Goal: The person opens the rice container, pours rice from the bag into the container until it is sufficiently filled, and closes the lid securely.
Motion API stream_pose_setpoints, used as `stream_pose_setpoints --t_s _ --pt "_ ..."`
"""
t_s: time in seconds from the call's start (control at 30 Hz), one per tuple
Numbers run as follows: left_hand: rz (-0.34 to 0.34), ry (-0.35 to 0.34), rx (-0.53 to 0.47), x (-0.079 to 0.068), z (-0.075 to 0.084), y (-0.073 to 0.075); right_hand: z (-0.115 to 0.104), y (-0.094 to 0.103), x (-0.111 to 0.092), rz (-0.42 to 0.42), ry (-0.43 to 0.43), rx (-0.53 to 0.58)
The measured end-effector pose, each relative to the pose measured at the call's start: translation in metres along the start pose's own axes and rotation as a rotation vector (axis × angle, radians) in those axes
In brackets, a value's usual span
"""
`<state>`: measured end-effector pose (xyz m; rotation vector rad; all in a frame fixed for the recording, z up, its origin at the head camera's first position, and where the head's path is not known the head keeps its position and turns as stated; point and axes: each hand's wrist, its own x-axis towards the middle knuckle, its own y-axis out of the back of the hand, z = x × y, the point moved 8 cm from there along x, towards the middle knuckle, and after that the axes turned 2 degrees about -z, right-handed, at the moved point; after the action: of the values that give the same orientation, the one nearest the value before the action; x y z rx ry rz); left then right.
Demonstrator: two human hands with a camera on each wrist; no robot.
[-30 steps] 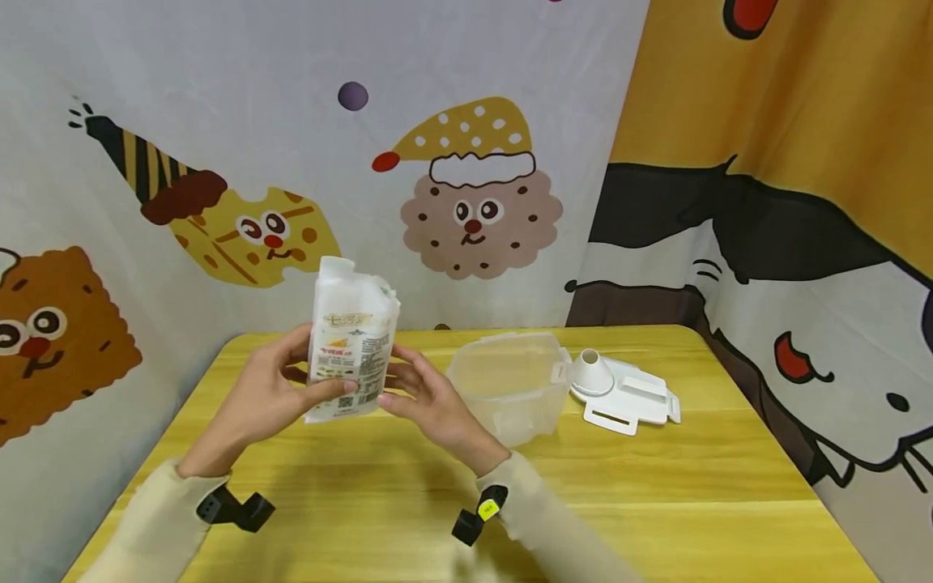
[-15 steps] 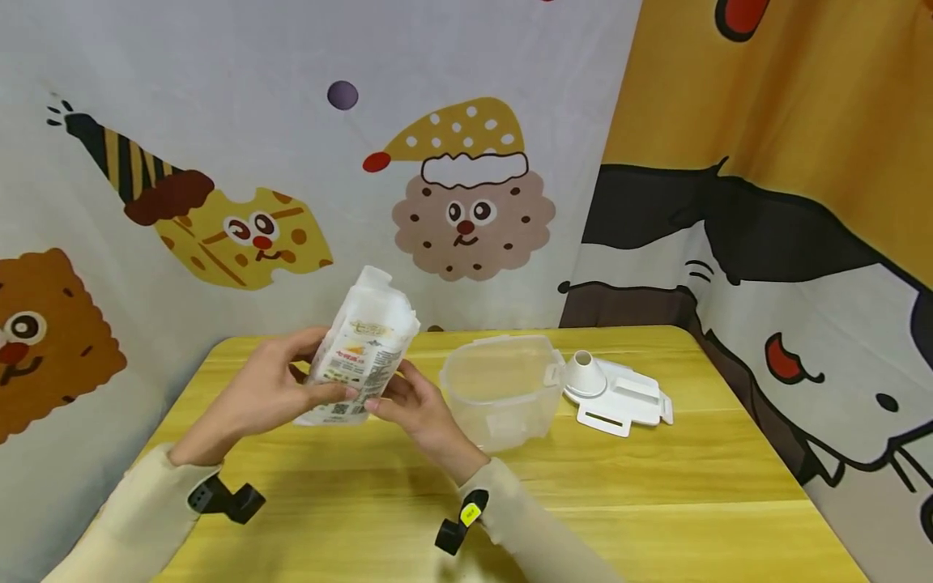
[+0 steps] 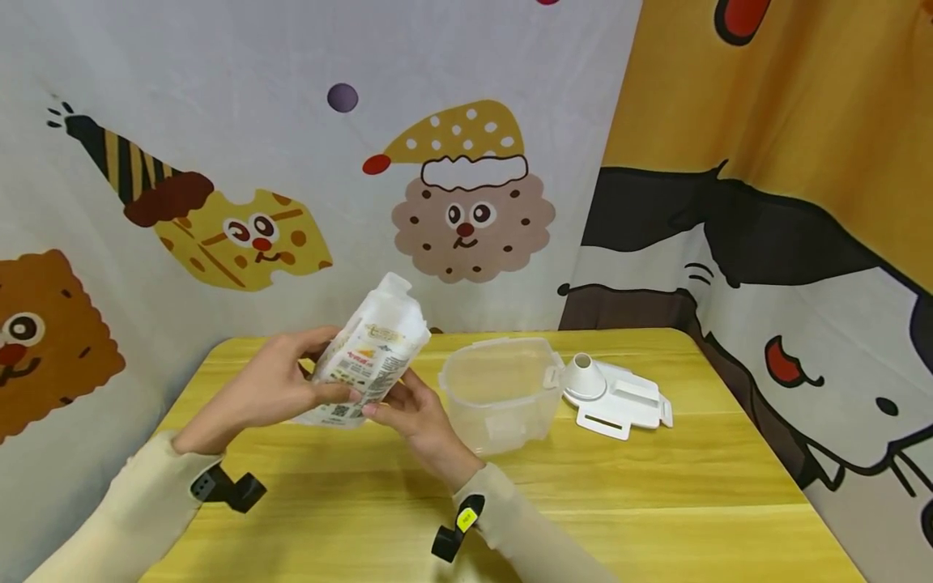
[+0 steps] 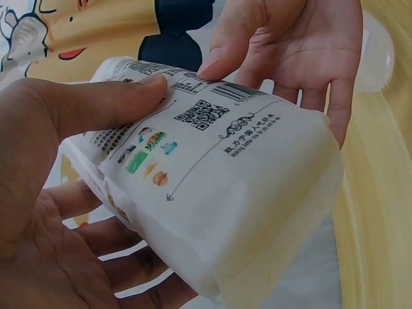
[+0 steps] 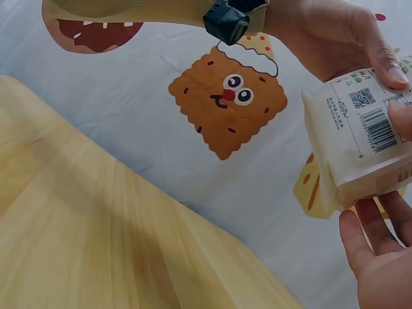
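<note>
I have the left hand (image 3: 280,380) and right hand (image 3: 423,425) both gripping the white packet (image 3: 375,344), thumbs in front, fingers behind, parted only by its thickness. It tilts above the table (image 3: 656,518), nearer the left edge; its contents I can't tell. Table yellow shows through the clear tub (image 3: 466,425) near the far edge, beside the white lid (image 3: 634,397).
</note>
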<state>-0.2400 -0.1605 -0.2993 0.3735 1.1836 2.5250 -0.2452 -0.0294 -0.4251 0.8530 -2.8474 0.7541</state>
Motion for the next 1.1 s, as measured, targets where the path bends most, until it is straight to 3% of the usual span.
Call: stream_pose_setpoints --t_s 0.37,0.8,1.1 --pt "-0.041 -0.044 0.019 0.009 0.012 -0.003 0.003 0.005 -0.003 0.025 -0.008 0.064" --pt "-0.072 -0.025 -0.010 0.015 0.014 -0.006 0.002 0.007 -0.005 0.066 0.024 0.118" --pt "-0.048 -0.052 -0.029 0.014 0.016 -0.005 0.001 0.006 -0.005 0.070 0.050 0.181"
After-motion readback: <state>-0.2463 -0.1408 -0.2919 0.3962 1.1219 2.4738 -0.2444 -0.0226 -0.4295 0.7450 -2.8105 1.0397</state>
